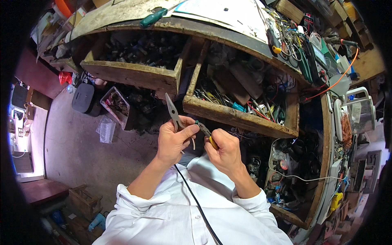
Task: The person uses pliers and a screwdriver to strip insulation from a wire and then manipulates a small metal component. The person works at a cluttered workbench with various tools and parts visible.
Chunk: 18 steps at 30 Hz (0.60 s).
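My left hand [168, 142] is closed around a pair of long-nose pliers [173, 112], whose metal jaws point up and away from me. Its thumb and forefinger also pinch a small dark greenish piece, too small to make out. Yellow-handled pliers [205, 130] are gripped in my right hand [227, 150], and their jaws meet that piece at the left fingertips. Below the left fingers a short pale wire end [194, 144] sticks out. A black cable [190, 188] runs from under the left hand down over my white shirt; its upper end is hidden.
Beyond my hands, two wooden drawers [241, 117] stand pulled out, full of tools and dark parts. A green-handled screwdriver [153, 18] lies on the worn bench top [116, 16]. Rightward is a crate [304, 223] of cables. A box [116, 107] and black bin [83, 98] stand on the floor.
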### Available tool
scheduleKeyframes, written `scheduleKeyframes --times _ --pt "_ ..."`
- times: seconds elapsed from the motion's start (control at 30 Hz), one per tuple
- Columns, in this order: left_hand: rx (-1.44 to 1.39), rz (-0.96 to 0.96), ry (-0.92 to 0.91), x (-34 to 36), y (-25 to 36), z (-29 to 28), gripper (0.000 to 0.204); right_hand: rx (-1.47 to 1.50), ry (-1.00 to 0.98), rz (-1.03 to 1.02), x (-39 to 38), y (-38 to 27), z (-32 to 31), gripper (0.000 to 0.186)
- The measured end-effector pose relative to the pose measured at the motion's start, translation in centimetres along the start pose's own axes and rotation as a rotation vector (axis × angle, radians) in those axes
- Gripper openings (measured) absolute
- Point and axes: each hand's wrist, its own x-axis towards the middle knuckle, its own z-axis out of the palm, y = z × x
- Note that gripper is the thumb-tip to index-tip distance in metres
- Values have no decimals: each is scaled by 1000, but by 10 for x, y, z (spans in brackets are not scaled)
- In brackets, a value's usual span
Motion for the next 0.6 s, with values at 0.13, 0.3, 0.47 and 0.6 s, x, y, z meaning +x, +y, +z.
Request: scheduleKeyframes --times 0.13,0.3,0.47,0.6 --pt "-13 -4 18 2 -3 -1 13 30 4 2 -1 0 2 21" --pt "-11 -26 -25 4 -5 -8 13 155 -55 74 -1 0 0 23" --pt "-6 -18 -41 4 -4 -6 13 444 -169 258 -3 5 -3 26" --pt "26 -28 -30 7 -3 -4 13 587 -226 405 -1 2 -6 27"
